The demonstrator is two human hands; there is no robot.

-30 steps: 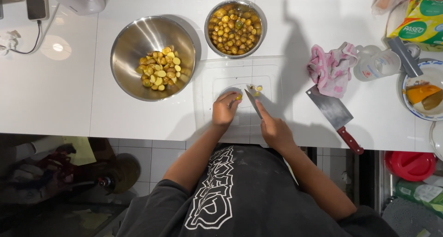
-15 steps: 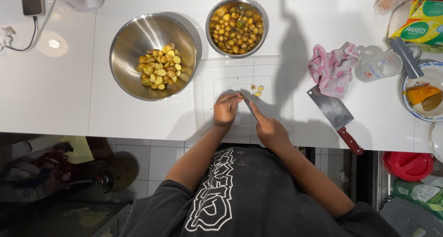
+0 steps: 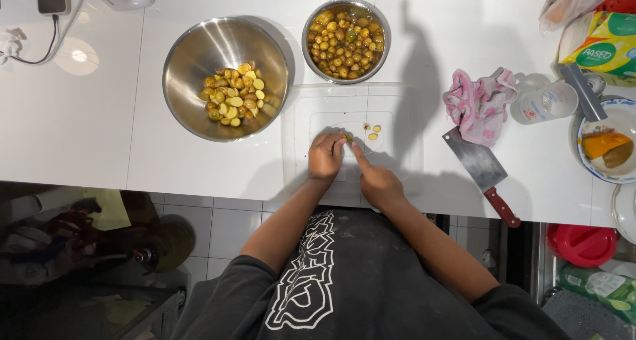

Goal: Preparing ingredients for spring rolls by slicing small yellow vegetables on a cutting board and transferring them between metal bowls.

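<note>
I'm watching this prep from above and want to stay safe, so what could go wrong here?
The left hand pinches a small piece right beside the right hand, so a fingertip might get nicked. The cleaver lies with its red handle past the counter edge and could be knocked off.

left hand (image 3: 326,156) curled, right hand (image 3: 377,181) pointing forward

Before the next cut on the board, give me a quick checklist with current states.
1. Left hand pins the small fruit at its fingertips: ok.
2. Right hand grips a knife: cannot tell, the blade is too small to make out.
3. Cut pieces lie apart from the hands on the clear cutting board: ok.
4. Large bowl has room for halves: ok.
5. Cleaver lies off the board, away from both hands: ok.
</note>
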